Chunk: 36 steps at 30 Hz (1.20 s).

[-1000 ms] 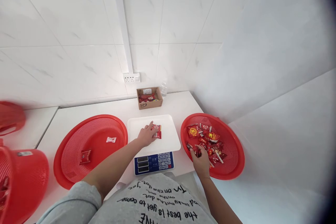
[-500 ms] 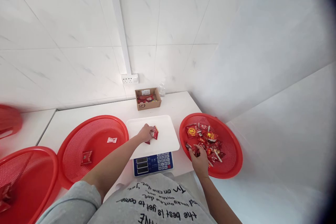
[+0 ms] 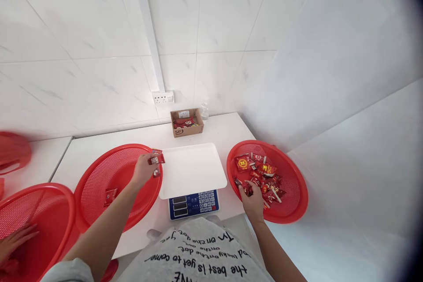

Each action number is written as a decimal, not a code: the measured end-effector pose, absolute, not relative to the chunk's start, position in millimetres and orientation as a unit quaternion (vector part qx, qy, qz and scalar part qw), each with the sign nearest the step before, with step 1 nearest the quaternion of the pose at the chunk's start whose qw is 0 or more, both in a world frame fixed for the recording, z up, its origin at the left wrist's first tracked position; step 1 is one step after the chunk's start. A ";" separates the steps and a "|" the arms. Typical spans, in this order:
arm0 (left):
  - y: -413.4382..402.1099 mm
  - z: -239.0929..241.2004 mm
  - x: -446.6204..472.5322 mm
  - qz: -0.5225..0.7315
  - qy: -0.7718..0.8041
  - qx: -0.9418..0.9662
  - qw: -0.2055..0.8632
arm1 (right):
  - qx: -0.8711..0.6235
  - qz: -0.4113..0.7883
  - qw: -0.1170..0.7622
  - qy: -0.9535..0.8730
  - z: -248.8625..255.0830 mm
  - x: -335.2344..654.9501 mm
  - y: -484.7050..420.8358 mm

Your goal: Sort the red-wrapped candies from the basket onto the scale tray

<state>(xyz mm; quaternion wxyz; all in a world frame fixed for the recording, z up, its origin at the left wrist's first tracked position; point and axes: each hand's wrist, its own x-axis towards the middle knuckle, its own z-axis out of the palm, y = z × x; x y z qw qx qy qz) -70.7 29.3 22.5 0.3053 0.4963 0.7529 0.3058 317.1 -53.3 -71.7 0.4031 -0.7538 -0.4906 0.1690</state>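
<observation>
My left hand [image 3: 144, 168] is closed on several small red candy packets [image 3: 155, 159], over the right rim of the middle red basket [image 3: 86, 172]. Another red packet [image 3: 110, 196] lies on that basket's floor. In the right red basket [image 3: 295, 205], my right hand [image 3: 251, 198] is closed on a dark red candy packet [image 3: 247, 188]. Beside its fingers lies a pile of red and gold packets [image 3: 267, 169]. Between the two baskets sits a digital scale [image 3: 193, 205] with a bare white tray [image 3: 193, 169].
A small cardboard box [image 3: 187, 130] of red packets stands near the wall beside a clear plastic bottle [image 3: 204, 110]. Another person's hand [image 3: 20, 240] reaches into a red basket [image 3: 62, 194] at the lower left. A power socket [image 3: 163, 97] is on the wall.
My left hand has lifted the packets off the scale tray and carried them left to the middle basket. My right hand stays in place. Another person's hand has appeared at lower left.
</observation>
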 end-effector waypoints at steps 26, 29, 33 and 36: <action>-24.3 -20.4 -108.7 -0.018 0.698 0.684 0.214 | -0.783 0.192 0.374 -0.458 -64.8 317.6 -51.8; -16.7 -15.3 -109.2 0.021 0.718 0.674 0.173 | -0.784 0.199 0.387 -0.443 -57.4 316.2 -51.2; -19.9 -0.2 -79.8 0.180 0.684 0.675 0.210 | -0.764 0.270 0.439 -0.389 -29.0 300.1 -46.9; -28.5 15.1 -36.0 0.265 0.613 0.642 0.378 | -0.654 0.510 0.480 -0.284 -0.7 273.8 -42.8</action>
